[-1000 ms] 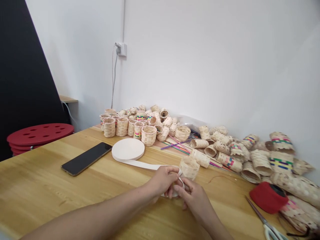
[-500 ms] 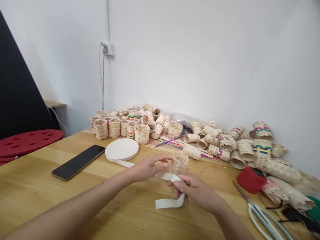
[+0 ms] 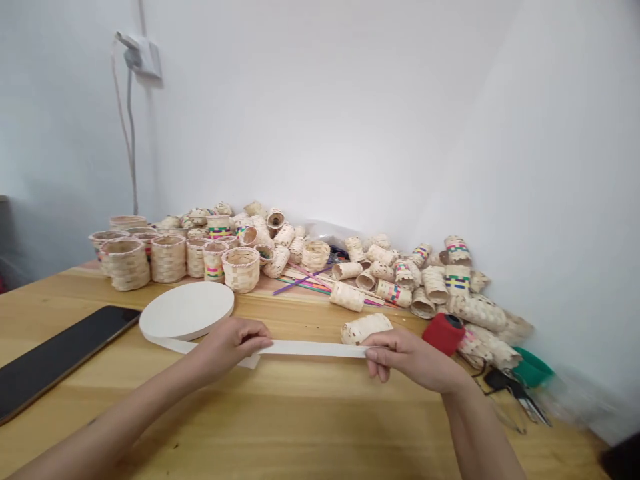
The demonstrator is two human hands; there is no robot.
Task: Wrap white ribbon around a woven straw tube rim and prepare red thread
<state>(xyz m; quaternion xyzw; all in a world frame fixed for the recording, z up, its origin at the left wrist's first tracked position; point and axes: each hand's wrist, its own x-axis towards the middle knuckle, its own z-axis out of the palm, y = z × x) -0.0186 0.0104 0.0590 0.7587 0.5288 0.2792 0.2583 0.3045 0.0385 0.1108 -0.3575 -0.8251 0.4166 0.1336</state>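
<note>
A white flat ribbon [image 3: 315,348] is stretched straight between my two hands. My left hand [image 3: 233,347] pinches it on the left, thumb against fingers; a short ribbon tail shows below that hand. On the right, my right hand [image 3: 400,359] grips the ribbon between thumb and fingers. The ribbon also runs back from my left hand to its roll [image 3: 187,310], which lies flat on the table. Just behind my right hand, a small woven bamboo basket [image 3: 367,327] lies on its side.
A black phone [image 3: 65,353] lies at left. Several rimmed baskets [image 3: 241,270] stand at the back, with more woven pieces [image 3: 435,285] heaped rightward. Coloured strips [image 3: 310,283] lie between. A red thread spool [image 3: 443,335] and a green dish [image 3: 533,367] are at right.
My hands have moved apart, pulling the looped ribbon straight. The small basket near them stood upright and now lies on its side. The view has shifted right, and the scissors no longer show.
</note>
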